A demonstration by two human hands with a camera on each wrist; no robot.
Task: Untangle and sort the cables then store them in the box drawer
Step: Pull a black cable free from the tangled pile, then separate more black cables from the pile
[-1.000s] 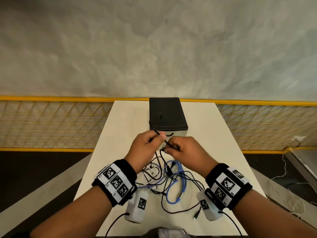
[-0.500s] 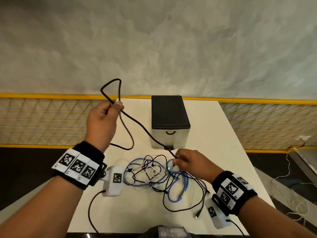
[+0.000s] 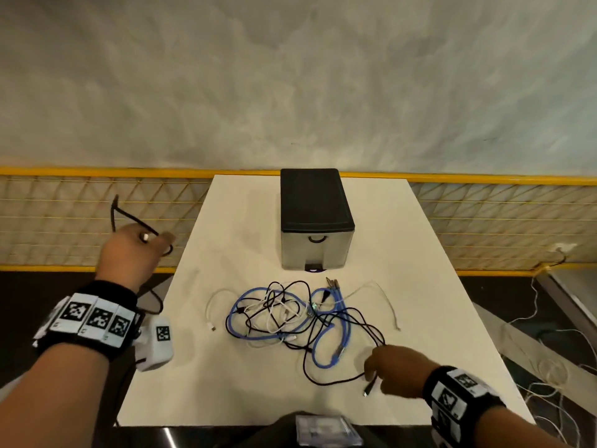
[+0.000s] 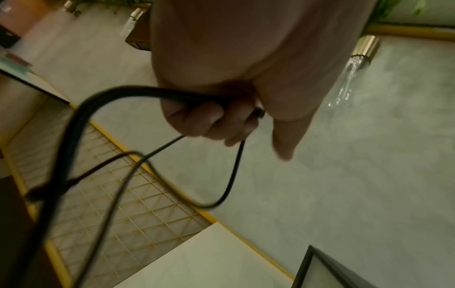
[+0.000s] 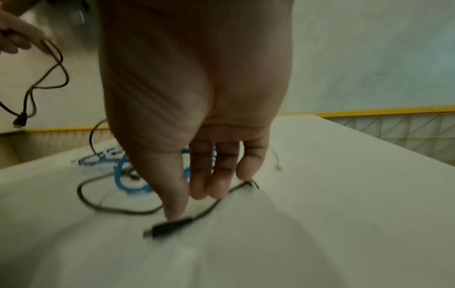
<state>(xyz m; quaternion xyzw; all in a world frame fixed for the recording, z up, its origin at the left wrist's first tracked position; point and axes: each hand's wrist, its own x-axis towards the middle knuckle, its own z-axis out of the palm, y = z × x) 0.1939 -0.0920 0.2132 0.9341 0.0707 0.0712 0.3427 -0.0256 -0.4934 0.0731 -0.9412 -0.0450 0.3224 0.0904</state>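
- Left hand [image 3: 129, 253] — upper left of the head view, raised off the counter's left edge; its fingers [image 4: 202, 120] are curled round a black cable [image 4: 74, 136], which loops below the fist and ends in a dangling plug.
- Right hand [image 3: 394, 367] — lower right of the head view, low over the counter [image 3: 226, 383]; its fingers [image 5: 177, 194] point down, nearly straight, with the tips at a second black cable [image 3: 336, 379] near its plug [image 5: 169, 228]. Whether they pinch it cannot be told: the wrist view is blurred.
- Cable pile [image 3: 290, 312] — centre of the counter, between the two hands; blue, white and black cables lie crossed over one another.
- A thin white cable [image 3: 384, 299] trails out of the pile toward the right of the frame.
- Box [image 3: 315, 221] — black-topped, upper centre of the counter, behind the pile; its drawer [image 3: 316, 250] faces the person and sits closed.
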